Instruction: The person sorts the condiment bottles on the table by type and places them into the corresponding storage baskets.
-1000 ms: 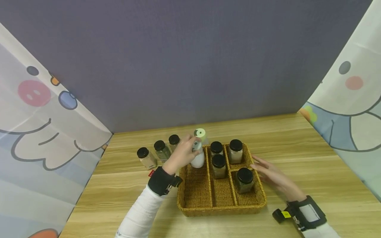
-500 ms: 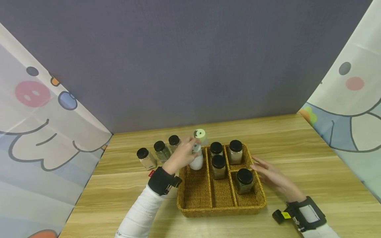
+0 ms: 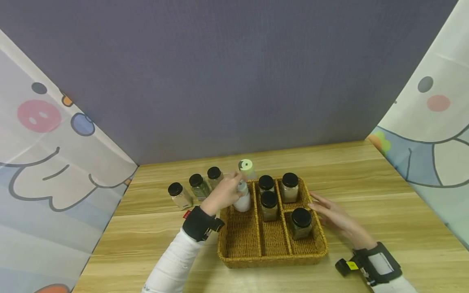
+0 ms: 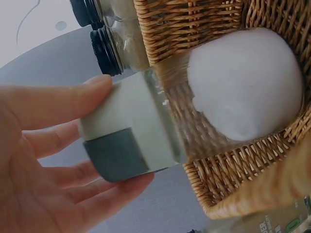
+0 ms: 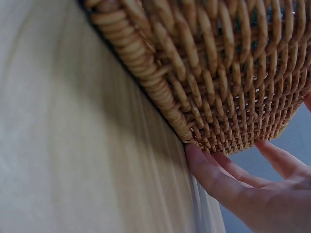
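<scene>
In the left wrist view my left hand (image 4: 58,160) has its thumb and fingers round the pale green cap of a clear seasoning jar (image 4: 243,85) with white powder inside. This jar stands in the back of the left compartment of a woven divided basket (image 3: 239,258). Some of my left fingertips are hidden behind the cap. My right hand (image 3: 338,219) is at the basket's right side. Its fairly straight fingers touch the woven outer wall in the right wrist view.
Several black-capped spice jars sit in the basket, one (image 3: 301,224) at front right. More black-capped jars, including a left one (image 3: 181,197), stand on the wooden table (image 3: 146,244). A second green-capped jar (image 3: 247,169) stands behind the basket. A grey panel (image 3: 234,81) rises behind.
The white-powder jar has come slightly lower in the left compartment. The left hand's fingers have shifted a little on its cap. The right hand has stayed on the basket.
</scene>
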A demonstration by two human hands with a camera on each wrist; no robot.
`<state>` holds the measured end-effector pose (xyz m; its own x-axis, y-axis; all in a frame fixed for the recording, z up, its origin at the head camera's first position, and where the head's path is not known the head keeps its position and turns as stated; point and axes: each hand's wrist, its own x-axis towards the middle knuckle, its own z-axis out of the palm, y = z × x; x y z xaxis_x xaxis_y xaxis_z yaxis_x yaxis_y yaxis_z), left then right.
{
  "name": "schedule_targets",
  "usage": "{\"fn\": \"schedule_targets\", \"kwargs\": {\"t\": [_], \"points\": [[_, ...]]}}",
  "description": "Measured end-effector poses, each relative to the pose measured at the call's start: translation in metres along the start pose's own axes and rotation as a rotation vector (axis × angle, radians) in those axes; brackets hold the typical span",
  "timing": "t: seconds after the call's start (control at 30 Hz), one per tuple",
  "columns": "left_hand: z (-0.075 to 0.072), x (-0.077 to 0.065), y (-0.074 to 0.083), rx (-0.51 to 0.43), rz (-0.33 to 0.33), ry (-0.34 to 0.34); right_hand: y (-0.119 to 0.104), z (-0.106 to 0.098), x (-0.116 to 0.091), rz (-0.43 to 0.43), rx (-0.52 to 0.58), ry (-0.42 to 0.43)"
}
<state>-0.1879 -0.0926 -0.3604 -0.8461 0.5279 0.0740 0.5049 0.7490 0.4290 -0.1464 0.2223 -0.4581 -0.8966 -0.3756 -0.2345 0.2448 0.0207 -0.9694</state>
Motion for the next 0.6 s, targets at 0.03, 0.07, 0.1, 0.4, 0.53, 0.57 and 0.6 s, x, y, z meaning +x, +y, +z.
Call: {"fn": "schedule_targets", "kwargs": {"t": [0.03, 0.07, 0.1, 0.4, 0.53, 0.57, 0.6], "points": [[0.0002, 0.0000, -0.0002, 0.003, -0.003, -0.009, 0.0008, -0.0003, 0.0002, 0.003, 0.000, 0.001], [0.0002, -0.0001, -0.0002, 0.007, -0.005, -0.019, 0.0016, -0.0006, 0.0005, 0.005, -0.003, -0.001], [0.0002, -0.0001, -0.0002, 0.008, -0.008, -0.029, 0.0029, -0.0013, 0.0012, 0.004, -0.007, -0.005], [-0.0035, 0.0019, 0.0050, 0.082, -0.015, -0.084, 0.0044, -0.0017, 0.0019, 0.009, -0.001, -0.001], [-0.0060, 0.0040, 0.0084, 0.111, -0.042, -0.119, 0.0021, -0.0010, 0.0010, 0.013, 0.015, 0.012], [-0.0066, 0.0047, 0.0090, 0.118, -0.047, -0.126, 0.0017, -0.0010, 0.0008, 0.013, 0.016, 0.012], [-0.0072, 0.0053, 0.0095, 0.130, -0.050, -0.133, 0.0017, -0.0013, 0.0008, 0.014, 0.016, 0.011]]}}
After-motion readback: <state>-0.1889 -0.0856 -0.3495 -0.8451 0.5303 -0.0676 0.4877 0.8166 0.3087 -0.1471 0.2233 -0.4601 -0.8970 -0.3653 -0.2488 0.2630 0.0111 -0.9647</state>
